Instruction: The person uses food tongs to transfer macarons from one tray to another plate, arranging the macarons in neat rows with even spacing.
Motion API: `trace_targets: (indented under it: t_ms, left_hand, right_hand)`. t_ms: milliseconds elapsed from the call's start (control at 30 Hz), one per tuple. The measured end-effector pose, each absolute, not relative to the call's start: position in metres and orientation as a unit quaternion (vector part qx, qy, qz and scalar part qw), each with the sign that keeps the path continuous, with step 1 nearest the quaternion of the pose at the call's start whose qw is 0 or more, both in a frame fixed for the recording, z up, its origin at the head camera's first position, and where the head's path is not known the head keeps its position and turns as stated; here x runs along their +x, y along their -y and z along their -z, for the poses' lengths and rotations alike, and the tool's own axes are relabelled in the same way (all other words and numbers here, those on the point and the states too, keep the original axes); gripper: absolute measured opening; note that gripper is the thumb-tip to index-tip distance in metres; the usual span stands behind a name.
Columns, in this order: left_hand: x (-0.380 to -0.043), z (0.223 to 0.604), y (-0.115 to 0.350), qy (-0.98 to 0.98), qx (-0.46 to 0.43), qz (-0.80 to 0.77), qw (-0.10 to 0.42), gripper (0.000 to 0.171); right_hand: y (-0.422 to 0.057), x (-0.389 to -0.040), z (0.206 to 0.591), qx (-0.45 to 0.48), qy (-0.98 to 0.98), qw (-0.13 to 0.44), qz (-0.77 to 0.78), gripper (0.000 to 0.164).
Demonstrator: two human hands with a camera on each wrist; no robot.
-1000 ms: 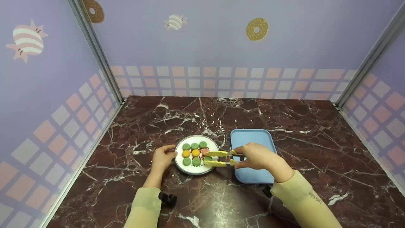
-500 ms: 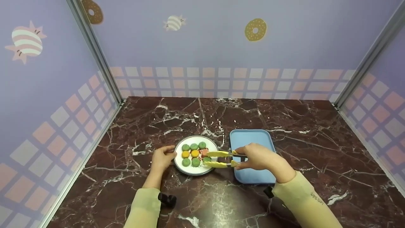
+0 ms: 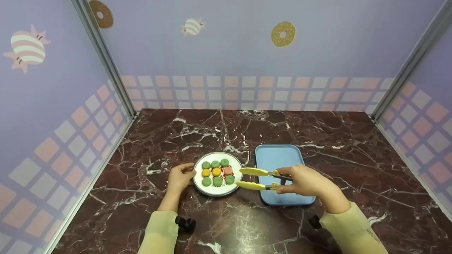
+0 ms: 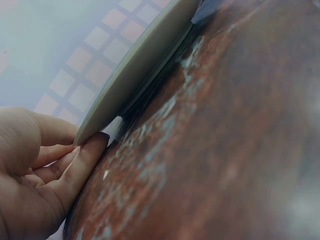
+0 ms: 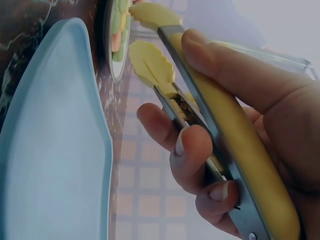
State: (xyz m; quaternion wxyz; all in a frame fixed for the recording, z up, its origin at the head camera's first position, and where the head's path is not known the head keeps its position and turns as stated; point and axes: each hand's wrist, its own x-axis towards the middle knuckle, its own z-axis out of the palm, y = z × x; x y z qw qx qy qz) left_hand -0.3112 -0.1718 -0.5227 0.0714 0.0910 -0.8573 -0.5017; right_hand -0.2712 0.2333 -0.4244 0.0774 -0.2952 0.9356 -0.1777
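My left hand (image 3: 179, 180) pinches the left rim of a round white plate (image 3: 211, 157); in the left wrist view the thumb is at the underside of the plate's edge (image 4: 135, 70). Green (image 3: 217, 181), orange-yellow (image 3: 216, 171) and pink (image 3: 228, 171) small round pieces, like cakes, lie on the plate in rows, with red marks around them. My right hand (image 3: 306, 181) grips yellow-tipped kitchen tongs (image 3: 253, 171) over the blue tray. The tongs' tips are spread apart, nothing between them, by the plate's right edge. Their metal arms with a yellow grip (image 5: 235, 135) show in the right wrist view.
The blue rectangular tray (image 3: 279, 155) lies right of the plate, with nothing visible on it. White crumbs or specks (image 3: 243, 139) dot the dark red marbled table (image 3: 169, 134) behind the plate. Purple patterned panels (image 3: 229, 53) enclose the back and both sides.
The right hand and tongs have drawn back to the right, off the pink and green pieces at the plate's right side, and the tongs' tips stand wider apart. The left hand stays at the plate.
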Motion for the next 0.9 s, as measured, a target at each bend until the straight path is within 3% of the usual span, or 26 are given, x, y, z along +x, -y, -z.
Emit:
trace_targets:
  t_ms: [167, 433, 567, 900]
  left_hand:
    - [-0.311, 0.524, 0.171, 0.856, 0.089, 0.505, 0.072, 0.035]
    - [-0.311, 0.524, 0.172, 0.852, 0.091, 0.512, 0.070, 0.036]
    - [-0.312, 0.524, 0.172, 0.851, 0.091, 0.512, 0.068, 0.036]
    - [-0.310, 0.523, 0.172, 0.849, 0.091, 0.516, 0.065, 0.036]
  right_hand:
    - [-0.256, -0.265, 0.425, -0.264, -0.938, 0.080, 0.208, 0.069]
    - [-0.292, -0.262, 0.433, -0.245, -0.938, 0.043, 0.239, 0.064]
    - [-0.309, -0.260, 0.436, -0.221, -0.943, 0.022, 0.248, 0.069]
    - [-0.342, -0.257, 0.447, -0.113, -0.949, 0.020, 0.292, 0.083]
